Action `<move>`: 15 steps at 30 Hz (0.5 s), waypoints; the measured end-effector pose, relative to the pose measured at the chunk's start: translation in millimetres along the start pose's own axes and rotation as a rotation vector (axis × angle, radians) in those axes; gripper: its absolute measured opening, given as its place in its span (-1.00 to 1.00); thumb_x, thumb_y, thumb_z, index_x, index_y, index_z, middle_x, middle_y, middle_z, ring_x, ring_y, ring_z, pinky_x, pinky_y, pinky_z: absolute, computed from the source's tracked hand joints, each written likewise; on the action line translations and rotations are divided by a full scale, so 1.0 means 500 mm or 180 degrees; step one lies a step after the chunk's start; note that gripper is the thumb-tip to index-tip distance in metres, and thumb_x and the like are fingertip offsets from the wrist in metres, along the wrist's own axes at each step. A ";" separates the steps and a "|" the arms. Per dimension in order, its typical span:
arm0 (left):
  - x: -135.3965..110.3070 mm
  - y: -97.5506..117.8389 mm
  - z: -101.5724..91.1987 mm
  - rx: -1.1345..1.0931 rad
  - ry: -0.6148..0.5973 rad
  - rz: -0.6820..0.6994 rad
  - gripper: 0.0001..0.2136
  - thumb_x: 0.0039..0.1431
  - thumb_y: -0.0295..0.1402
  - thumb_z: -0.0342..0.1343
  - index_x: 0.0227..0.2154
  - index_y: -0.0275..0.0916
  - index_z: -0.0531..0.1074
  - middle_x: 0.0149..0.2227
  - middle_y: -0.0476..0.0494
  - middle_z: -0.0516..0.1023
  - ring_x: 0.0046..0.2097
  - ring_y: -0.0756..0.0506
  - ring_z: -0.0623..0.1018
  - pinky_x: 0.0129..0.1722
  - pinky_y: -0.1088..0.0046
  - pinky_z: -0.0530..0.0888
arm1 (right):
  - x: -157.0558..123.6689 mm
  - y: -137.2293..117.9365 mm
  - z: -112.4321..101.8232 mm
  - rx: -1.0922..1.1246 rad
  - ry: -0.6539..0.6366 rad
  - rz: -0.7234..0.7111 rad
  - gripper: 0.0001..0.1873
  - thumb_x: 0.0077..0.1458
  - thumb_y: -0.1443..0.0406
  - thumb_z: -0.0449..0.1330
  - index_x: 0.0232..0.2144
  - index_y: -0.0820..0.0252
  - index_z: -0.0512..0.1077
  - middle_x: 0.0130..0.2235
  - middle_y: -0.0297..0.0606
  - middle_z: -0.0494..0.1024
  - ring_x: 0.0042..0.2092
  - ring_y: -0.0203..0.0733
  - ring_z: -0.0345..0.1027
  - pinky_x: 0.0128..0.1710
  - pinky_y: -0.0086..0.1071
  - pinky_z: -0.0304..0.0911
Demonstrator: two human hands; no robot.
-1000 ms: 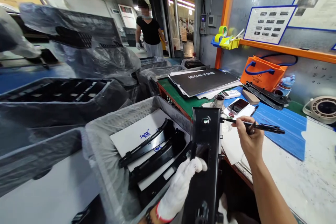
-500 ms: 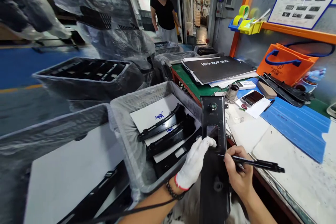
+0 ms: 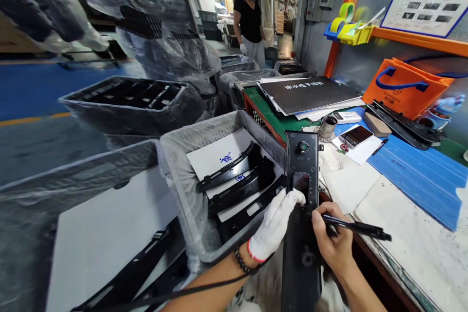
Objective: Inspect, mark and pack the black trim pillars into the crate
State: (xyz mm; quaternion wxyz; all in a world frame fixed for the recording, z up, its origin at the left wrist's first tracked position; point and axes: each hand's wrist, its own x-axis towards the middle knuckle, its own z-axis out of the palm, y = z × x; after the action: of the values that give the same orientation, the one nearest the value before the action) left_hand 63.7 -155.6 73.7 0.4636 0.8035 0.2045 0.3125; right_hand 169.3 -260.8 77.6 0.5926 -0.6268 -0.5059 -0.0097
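A long black plastic panel [image 3: 302,253] stands lengthwise before me, with a rectangular opening and a round fitting near its far end. My left hand [image 3: 276,222], in a white glove, grips the panel's left edge by the opening, its fingers curled over it. My bare right hand [image 3: 334,236] is closed around a black pen [image 3: 356,227]. The pen's front end points at the panel's right side, and whether its tip touches cannot be made out. Left of the panel, a plastic-lined grey crate [image 3: 171,165] holds several curved black parts [image 3: 239,183] on white sheets.
On the right, the worktable [image 3: 413,224] bears a blue sheet [image 3: 420,175], a phone [image 3: 356,136], a small metal cup [image 3: 327,127] and an orange bag [image 3: 405,87]. Another lined crate [image 3: 22,224] is at lower left. A person [image 3: 249,22] stands beyond the crates.
The whole view has shifted slightly, so most things appear farther right. The standing person has moved right in the picture. Both hands keep their hold on the panel and the pen.
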 end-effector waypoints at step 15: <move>-0.002 -0.019 0.000 0.0351 -0.0005 0.0270 -0.73 0.29 -0.42 -0.28 -0.28 -0.12 0.35 -0.25 -0.06 0.47 -0.15 -0.06 0.48 -0.05 0.38 0.45 | -0.001 0.007 0.007 0.0062 0.0008 0.0084 -0.82 0.25 0.34 0.06 -0.43 0.15 0.28 -0.48 -0.42 0.29 -0.48 -0.32 0.19 -0.47 -0.48 0.14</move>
State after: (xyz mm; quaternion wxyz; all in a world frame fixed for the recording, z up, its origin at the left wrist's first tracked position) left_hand 62.5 -151.4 65.2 0.4051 0.8360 0.1869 0.3195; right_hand 169.4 -257.8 73.8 0.5994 -0.6275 -0.4969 0.0023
